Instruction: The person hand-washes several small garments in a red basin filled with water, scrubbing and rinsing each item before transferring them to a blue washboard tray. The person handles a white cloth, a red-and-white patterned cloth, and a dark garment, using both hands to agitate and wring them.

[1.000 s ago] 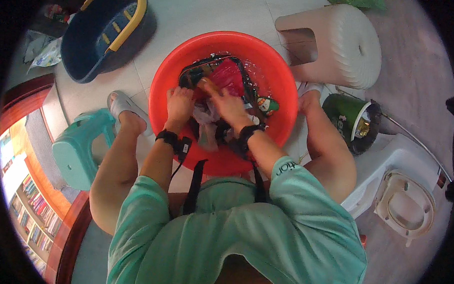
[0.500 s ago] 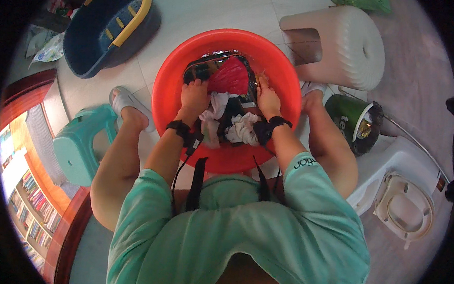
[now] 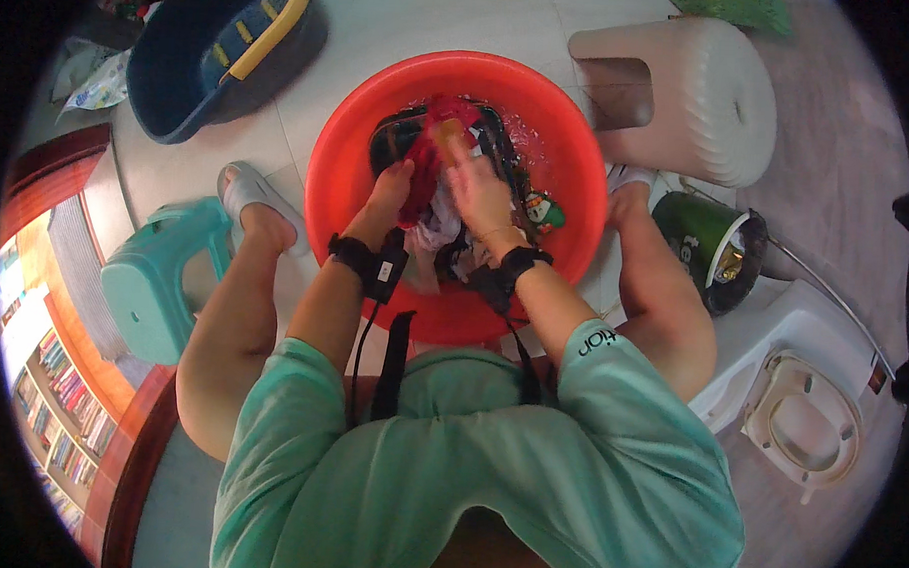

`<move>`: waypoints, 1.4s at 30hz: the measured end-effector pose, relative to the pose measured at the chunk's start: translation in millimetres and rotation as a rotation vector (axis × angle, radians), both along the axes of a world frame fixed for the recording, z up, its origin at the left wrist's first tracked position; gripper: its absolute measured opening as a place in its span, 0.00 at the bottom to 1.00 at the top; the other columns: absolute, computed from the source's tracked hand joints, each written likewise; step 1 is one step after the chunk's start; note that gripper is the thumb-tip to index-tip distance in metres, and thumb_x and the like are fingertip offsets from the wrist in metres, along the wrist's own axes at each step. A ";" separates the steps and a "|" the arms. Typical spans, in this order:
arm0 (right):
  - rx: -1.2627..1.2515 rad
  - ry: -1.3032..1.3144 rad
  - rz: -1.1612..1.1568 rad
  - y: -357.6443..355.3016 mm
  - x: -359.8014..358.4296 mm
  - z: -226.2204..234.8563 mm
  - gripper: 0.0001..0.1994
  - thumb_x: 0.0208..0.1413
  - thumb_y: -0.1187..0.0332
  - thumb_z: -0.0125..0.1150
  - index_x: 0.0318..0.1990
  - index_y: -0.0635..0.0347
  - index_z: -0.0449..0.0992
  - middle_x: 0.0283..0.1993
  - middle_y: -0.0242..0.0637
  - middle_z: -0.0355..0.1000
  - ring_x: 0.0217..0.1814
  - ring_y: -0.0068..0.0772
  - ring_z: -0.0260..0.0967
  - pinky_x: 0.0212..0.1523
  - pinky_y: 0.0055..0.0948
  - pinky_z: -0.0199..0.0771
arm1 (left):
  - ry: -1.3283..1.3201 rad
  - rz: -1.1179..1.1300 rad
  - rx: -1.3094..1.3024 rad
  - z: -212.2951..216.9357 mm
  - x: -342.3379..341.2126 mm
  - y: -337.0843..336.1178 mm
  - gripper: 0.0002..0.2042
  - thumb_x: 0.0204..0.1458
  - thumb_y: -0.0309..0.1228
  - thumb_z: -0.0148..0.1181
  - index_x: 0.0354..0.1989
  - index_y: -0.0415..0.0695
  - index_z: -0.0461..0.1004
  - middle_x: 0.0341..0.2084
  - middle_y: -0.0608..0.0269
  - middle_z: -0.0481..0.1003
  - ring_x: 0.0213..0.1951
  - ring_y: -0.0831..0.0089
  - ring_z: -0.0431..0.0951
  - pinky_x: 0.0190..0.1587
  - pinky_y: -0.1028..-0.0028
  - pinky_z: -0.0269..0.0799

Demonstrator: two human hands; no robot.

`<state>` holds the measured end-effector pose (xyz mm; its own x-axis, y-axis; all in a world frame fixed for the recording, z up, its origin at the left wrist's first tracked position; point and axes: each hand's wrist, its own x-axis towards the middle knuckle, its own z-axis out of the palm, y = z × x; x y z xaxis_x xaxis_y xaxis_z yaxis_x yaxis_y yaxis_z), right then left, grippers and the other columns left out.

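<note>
A red basin (image 3: 322, 194) stands between my feet, with a dark, black-edged board or tray and clothes inside. My left hand (image 3: 389, 194) is closed on a dark pink cloth (image 3: 419, 198) lying over the dark surface. Smeared by motion, my right hand (image 3: 478, 190) presses a yellowish block (image 3: 446, 133), which looks like a bar of soap, against that cloth. Below my hands, a whitish cloth (image 3: 438, 226) lies crumpled. To the right of my right hand, a green and white patterned item (image 3: 544, 211) rests in the basin. Water glints at the far side.
A dark blue tub (image 3: 171, 84) with a yellow handle stands far left. Close to my left leg is a teal stool (image 3: 143, 308). On the right are a beige stool (image 3: 716, 103), a green bin (image 3: 691, 237) and a white toilet-like seat (image 3: 761, 395).
My right hand has moved left and inward from the basin's right side, bringing the yellowish block onto the pink cloth. My left hand now grips that cloth. The green and white item has come into view.
</note>
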<state>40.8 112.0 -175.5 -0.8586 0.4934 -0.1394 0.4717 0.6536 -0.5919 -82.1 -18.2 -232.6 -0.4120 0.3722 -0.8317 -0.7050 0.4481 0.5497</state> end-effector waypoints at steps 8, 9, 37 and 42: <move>0.235 -0.406 0.318 45.5 -23.9 -23.6 0.27 0.61 0.64 0.47 0.67 0.32 0.54 0.44 0.53 0.68 0.31 0.55 0.75 0.29 0.48 0.77 | 0.366 -0.249 0.138 22.7 -2.1 -39.0 0.16 0.63 0.38 0.47 0.51 0.40 0.71 0.44 0.62 0.75 0.47 0.69 0.74 0.52 0.72 0.69; 0.234 -0.366 0.171 54.2 -23.5 -22.9 0.26 0.62 0.62 0.46 0.67 0.31 0.53 0.43 0.52 0.67 0.31 0.56 0.74 0.29 0.51 0.75 | 0.359 -0.270 0.125 28.1 -4.4 -38.5 0.16 0.62 0.38 0.47 0.51 0.39 0.70 0.44 0.62 0.75 0.48 0.69 0.74 0.52 0.72 0.68; -1.794 0.358 -0.618 71.9 7.9 39.4 0.19 0.59 0.56 0.54 0.51 0.60 0.72 0.52 0.40 0.73 0.56 0.39 0.69 0.60 0.43 0.66 | 0.189 -0.764 0.684 102.9 -16.1 26.2 0.19 0.57 0.39 0.55 0.50 0.38 0.72 0.48 0.56 0.73 0.52 0.65 0.72 0.54 0.69 0.66; -1.704 0.303 -0.837 78.8 19.2 59.4 0.20 0.59 0.59 0.56 0.56 0.58 0.69 0.56 0.39 0.71 0.58 0.40 0.68 0.61 0.44 0.66 | 0.380 -0.829 -0.160 34.7 29.1 -41.6 0.26 0.48 0.44 0.64 0.49 0.36 0.71 0.39 0.53 0.73 0.44 0.57 0.76 0.44 0.62 0.75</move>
<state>60.0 190.8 -116.1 -0.5953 0.2555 -0.7618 0.0854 -0.9226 -0.3761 -52.9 -59.8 -198.0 -0.3211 0.5624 -0.7620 0.0898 0.8190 0.5667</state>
